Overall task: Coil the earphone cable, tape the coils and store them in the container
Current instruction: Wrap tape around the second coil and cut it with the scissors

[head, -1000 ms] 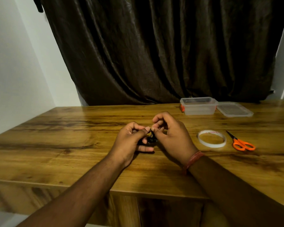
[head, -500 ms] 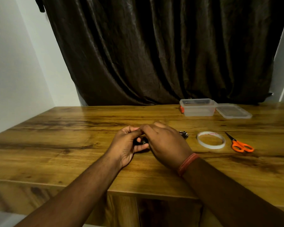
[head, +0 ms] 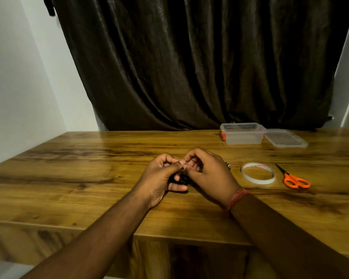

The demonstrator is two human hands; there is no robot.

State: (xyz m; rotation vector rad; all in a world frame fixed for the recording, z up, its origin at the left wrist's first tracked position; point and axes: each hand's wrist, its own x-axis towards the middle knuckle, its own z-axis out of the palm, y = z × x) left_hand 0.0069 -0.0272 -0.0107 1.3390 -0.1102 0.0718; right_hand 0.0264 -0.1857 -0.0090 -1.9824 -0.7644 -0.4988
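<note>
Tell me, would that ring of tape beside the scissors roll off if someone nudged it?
Probably not: the tape roll lies flat on the table, so a push would likely slide it, not roll it. It looks thin and hollow, so likely light. Stood on edge, it could roll toward the scissors.

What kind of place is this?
Probably a room at home: a wooden table pushed into a white-walled corner, a dark curtain behind it, and a tape roll and orange-handled scissors lying on it.
</note>
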